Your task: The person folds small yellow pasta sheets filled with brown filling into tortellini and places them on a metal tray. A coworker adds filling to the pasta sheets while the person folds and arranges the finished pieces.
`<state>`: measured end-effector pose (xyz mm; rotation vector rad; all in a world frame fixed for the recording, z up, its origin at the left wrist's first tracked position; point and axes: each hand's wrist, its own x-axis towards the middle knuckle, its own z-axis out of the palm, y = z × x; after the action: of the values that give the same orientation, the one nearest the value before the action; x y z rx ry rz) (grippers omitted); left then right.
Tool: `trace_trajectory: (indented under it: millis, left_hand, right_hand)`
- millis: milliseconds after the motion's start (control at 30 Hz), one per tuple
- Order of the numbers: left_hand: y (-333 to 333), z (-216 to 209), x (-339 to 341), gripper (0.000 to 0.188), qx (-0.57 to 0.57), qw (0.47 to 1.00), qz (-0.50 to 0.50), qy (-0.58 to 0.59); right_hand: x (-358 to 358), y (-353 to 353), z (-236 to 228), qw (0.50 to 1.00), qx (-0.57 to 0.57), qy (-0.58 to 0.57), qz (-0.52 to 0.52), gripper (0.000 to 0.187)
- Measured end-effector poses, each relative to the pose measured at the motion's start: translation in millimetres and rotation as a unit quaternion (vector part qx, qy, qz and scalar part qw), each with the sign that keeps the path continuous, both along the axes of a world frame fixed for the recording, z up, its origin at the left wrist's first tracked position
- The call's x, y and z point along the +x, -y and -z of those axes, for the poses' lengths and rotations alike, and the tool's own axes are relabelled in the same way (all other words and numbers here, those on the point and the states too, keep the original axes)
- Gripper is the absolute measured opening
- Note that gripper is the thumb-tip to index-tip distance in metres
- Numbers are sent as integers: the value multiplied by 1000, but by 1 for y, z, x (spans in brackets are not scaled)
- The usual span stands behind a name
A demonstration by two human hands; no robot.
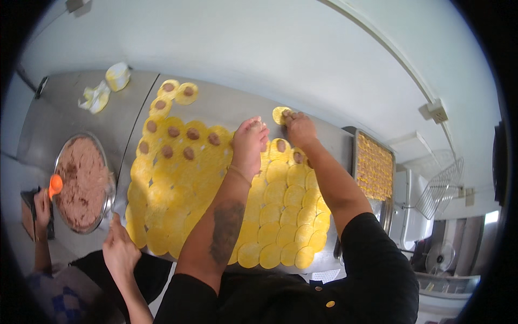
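Observation:
Above the back edge of the layered wrappers, my left hand (250, 148) is closed with its fingertips pinched together; what they hold, if anything, is too small to make out. Farther right, my right hand (300, 129) has its fingers closed at the right edge of a single round yellow dumpling wrapper (279, 114), partly covering it. Overlapping rows of yellow dumpling wrappers (280, 216) spread over the steel table in front of me. Those along the back and left bear small dabs of brown-pink filling (214, 139); my forearms hide some of them.
A large metal bowl of minced filling (81, 183) stands at left. A co-worker's hand (41, 208) holds an orange scoop (55, 185) over it; their other hand (120, 249) is beside the bowl. A filled tray (374, 167) lies right. Stacked wrappers (117, 76) stand back left.

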<state>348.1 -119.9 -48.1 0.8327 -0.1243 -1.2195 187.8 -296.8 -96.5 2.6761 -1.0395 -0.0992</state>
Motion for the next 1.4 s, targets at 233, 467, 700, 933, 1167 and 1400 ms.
trace_trajectory:
  millis: [233, 467, 700, 933, 1167, 1400]
  left_hand:
    - [119, 56, -21, 28, 202, 978, 52, 2]
    - [142, 62, -52, 27, 183, 969, 99, -134]
    - [117, 23, -70, 26, -9, 986, 113, -120]
    - [61, -70, -136, 35, -140, 979, 127, -77]
    - [-11, -117, -203, 55, -44, 981, 49, 181]
    - [-91, -144, -262, 24, -11, 946, 2, 324]
  right_hand:
    - [-12, 6, -15, 992, 79, 76, 65, 34]
    - [-11, -4, -31, 984, 109, 132, 51, 19]
    - [-55, -48, -72, 941, 44, 332, -41, 15]
    - [-113, -87, -89, 523, 425, 716, 182, 29]
    - [-141, -152, -110, 361, 507, 778, 80, 36]
    - [-205, -220, -139, 403, 483, 777, 30, 33]
